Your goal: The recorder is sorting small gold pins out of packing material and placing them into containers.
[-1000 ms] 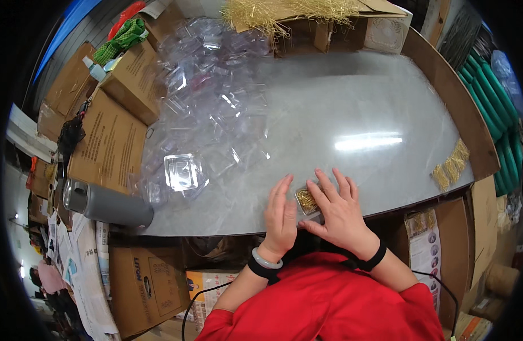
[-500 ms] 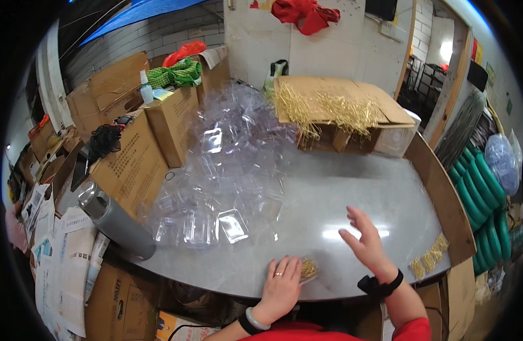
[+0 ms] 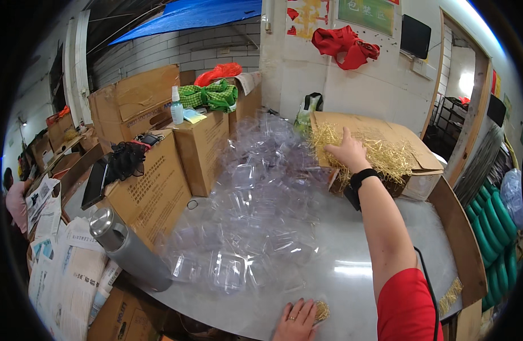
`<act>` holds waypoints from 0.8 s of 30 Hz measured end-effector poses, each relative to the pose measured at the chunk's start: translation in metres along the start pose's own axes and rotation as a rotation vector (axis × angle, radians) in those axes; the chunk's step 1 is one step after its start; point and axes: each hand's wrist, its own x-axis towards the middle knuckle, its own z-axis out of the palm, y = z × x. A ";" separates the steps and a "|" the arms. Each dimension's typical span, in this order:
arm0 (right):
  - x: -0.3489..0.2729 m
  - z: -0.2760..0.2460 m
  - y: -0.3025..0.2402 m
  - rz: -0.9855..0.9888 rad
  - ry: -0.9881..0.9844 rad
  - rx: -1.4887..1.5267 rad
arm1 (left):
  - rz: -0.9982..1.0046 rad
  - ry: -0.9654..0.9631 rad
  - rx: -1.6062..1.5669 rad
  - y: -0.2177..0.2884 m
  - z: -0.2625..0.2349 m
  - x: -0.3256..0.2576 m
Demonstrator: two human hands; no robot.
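We see right hand [image 3: 348, 151] far up at upper right of frame, fingers spread into golden straw [image 3: 381, 153] atop cardboard box [image 3: 412, 170]; left hand [image 3: 297, 319] flat at bottom centre, pressing small straw tuft [image 3: 322, 310] on table [image 3: 352, 256]

Clear containers [image 3: 261, 216] beside bare tabletop [image 3: 352, 250]

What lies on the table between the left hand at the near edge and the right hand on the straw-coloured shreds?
In the head view, between the left hand and right hand: bare grey table, bordered by clear plastic containers.
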 end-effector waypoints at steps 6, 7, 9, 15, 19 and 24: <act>-0.014 0.006 -0.020 0.012 -0.031 0.041 | -0.016 0.044 -0.052 -0.002 0.002 -0.001; -0.017 0.008 -0.018 0.015 -0.034 0.036 | -0.017 0.041 -0.058 -0.002 0.001 0.000; -0.026 0.011 -0.010 -0.062 0.180 0.227 | -0.010 0.036 -0.040 -0.001 0.000 0.000; -0.082 0.023 0.011 -0.308 0.487 0.399 | -0.021 0.041 -0.009 -0.002 0.000 -0.004; -0.125 0.028 0.044 -0.218 0.523 0.512 | -0.004 -0.017 -0.063 0.000 -0.013 0.005; -0.172 0.051 0.082 0.009 0.452 0.907 | 0.009 0.012 -0.004 0.000 -0.010 0.005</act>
